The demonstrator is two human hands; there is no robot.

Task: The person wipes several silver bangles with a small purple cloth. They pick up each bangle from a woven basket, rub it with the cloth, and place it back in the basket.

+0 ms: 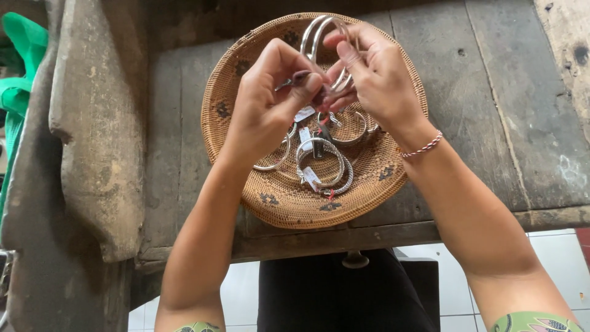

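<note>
A round woven basket tray (pixel 246 61) rests on a worn wooden table (pixel 491 110). Both hands are raised over its upper middle. My right hand (pixel 375 77) grips a bundle of silver bangles (pixel 319 31) that stick up past the fingers. My left hand (pixel 270 92) pinches something small against the bundle, with a white tag (pixel 304 113) hanging just below; what it pinches is hidden by the fingers. Several more silver bangles with tags (pixel 319 163) lie in the tray under the hands. A red-and-white cord bracelet (pixel 423 146) circles my right wrist.
A thick weathered wooden block (pixel 98 123) lies along the table's left side. Green fabric (pixel 18 67) shows at the far left edge. Below the table's front edge are white floor tiles (pixel 553 258) and my dark-clothed lap (pixel 338 295).
</note>
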